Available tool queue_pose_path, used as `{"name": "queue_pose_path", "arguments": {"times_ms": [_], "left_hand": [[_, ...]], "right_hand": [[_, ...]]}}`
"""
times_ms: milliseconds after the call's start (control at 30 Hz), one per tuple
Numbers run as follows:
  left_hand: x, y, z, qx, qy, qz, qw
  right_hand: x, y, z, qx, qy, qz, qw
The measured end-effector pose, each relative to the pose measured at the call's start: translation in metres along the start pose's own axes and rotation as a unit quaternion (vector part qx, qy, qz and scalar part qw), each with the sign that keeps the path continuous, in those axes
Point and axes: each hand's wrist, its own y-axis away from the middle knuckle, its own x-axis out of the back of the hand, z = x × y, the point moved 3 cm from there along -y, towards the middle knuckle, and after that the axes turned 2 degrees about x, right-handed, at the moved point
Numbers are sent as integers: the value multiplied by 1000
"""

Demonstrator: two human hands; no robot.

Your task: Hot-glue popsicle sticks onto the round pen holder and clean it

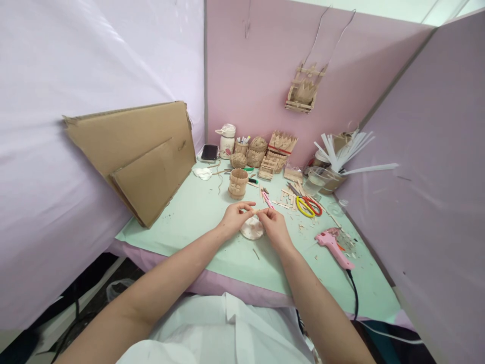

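My left hand (237, 218) and my right hand (275, 227) meet above a round whitish disc (252, 230) near the table's front. Between their pinched fingertips is a small pale wooden piece (255, 212), its shape mostly covered by the fingers. Just beyond my left hand stands a small round pot of wooden sticks (238, 184) with a raised pattern on its side. A pink pen-like tool (267, 199) lies past my right hand.
Scissors with yellow and red handles (308, 206) lie among wood scraps. A pink glue gun (335, 247) rests on the right, its cord running off the front edge. Cardboard (151, 156) stands at left. At the back are twine balls (238, 161), a bottle (227, 141) and white strips (341, 154).
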Motion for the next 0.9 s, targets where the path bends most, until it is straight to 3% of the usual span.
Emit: {"name": "queue_pose_path", "arguments": {"times_ms": [567, 900], "left_hand": [[2, -2, 0, 30, 2, 34, 999], [2, 0, 5, 29, -20, 42, 998]], "right_hand": [[1, 3, -7, 10, 5, 26, 1000], [1, 2, -2, 5, -7, 9, 1000]]}}
